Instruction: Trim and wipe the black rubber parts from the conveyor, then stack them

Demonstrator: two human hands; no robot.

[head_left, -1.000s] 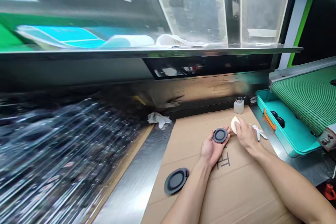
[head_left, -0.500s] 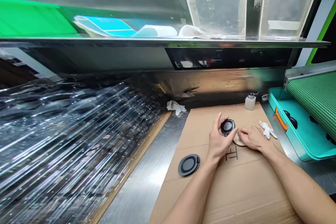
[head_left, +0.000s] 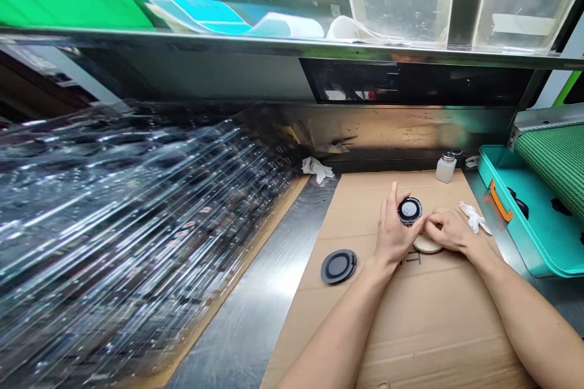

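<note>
My left hand (head_left: pixel 393 228) grips a small round black disc-shaped part (head_left: pixel 409 211) between thumb and fingers, tilted up. A pale round label or plate with dark marks shows in its middle. My right hand (head_left: pixel 449 230) is close beside the left thumb, its fingers curled together; what they pinch, if anything, is hidden. Under the hands lies a beige round pad (head_left: pixel 427 245), partly covered by the right hand. To the left, a larger dark grey round part (head_left: pixel 338 266) with a raised ring lies flat on the cardboard sheet (head_left: pixel 319 328).
Plastic-wrapped goods (head_left: pixel 150 243) fill the left side. A small bottle (head_left: pixel 446 167) stands at the back. White gloves or cloths (head_left: pixel 318 170) lie behind, another (head_left: pixel 475 217) at right. A teal bin (head_left: pixel 542 243) holds black parts, beside a green conveyor belt (head_left: pixel 554 152).
The small black part in my left hand now shows a pale centre where a dark one faced me before. The whole view has shifted slightly; my hands stay close together.
</note>
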